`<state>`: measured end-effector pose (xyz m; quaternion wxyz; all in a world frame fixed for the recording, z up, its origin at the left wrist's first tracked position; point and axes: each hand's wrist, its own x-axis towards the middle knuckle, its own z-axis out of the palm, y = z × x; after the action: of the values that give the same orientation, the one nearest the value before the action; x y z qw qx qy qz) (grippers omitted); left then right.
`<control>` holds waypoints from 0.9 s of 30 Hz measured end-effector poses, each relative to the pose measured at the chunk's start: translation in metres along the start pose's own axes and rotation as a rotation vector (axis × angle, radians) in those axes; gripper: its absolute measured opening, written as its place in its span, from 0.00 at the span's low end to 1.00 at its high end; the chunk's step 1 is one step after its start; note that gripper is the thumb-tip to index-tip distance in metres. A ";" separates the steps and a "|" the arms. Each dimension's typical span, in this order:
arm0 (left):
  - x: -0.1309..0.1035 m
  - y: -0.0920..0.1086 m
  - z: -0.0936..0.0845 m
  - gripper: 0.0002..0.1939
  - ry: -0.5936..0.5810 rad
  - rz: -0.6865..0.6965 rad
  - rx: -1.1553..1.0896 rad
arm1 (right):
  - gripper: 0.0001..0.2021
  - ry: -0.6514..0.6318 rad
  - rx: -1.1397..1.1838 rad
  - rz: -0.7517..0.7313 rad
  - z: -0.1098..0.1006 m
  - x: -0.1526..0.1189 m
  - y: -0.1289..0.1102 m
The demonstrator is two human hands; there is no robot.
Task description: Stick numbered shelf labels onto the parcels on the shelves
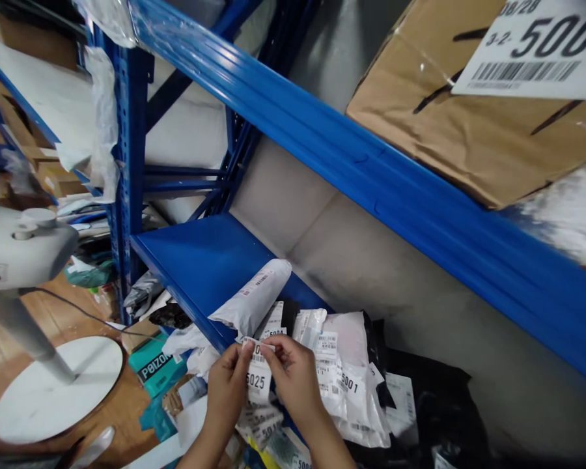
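Basically, both hands (261, 378) w/ label strip (258, 384)

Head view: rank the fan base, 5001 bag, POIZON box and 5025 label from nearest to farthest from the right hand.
From the right hand:
1. 5025 label: at its fingertips.
2. 5001 bag: just to its right.
3. POIZON box: to the left, beyond the shelf edge.
4. Fan base: far left, on the floor.
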<state>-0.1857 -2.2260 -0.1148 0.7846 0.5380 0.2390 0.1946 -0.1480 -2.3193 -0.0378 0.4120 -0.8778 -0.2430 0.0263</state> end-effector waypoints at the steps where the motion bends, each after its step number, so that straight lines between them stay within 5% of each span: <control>1: 0.002 0.002 -0.002 0.23 0.045 -0.008 -0.020 | 0.08 0.029 -0.035 -0.047 0.006 0.003 -0.003; 5: 0.013 0.009 -0.015 0.26 -0.060 -0.174 -0.235 | 0.06 0.135 -0.070 -0.136 0.030 0.033 -0.009; 9: 0.010 0.009 -0.036 0.27 -0.023 -0.327 -0.166 | 0.02 0.104 -0.106 0.017 0.047 0.074 -0.002; 14: -0.034 0.007 -0.065 0.27 -0.020 -0.289 -0.080 | 0.03 0.087 -0.306 0.131 0.051 0.092 0.001; 16: -0.056 0.009 -0.076 0.26 -0.004 -0.317 -0.084 | 0.12 0.135 -0.391 0.159 0.051 0.091 -0.003; 19: -0.083 0.014 -0.094 0.26 0.014 -0.340 -0.090 | 0.19 0.118 -0.539 0.029 0.050 0.089 -0.013; 23: -0.106 0.023 -0.128 0.25 0.005 -0.317 -0.021 | 0.04 0.016 -0.532 -0.119 0.047 0.062 -0.027; 26: -0.119 0.033 -0.157 0.24 -0.043 -0.232 0.106 | 0.14 0.084 -0.190 -0.099 0.052 -0.001 -0.046; 27: -0.123 0.037 -0.166 0.24 -0.071 -0.176 0.180 | 0.18 -0.006 0.052 -0.061 0.058 -0.029 -0.054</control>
<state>-0.3841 -2.1576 -0.1108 0.7552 0.5895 0.2740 0.0836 -0.2097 -2.2618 -0.0406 0.4345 -0.8588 -0.2704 0.0227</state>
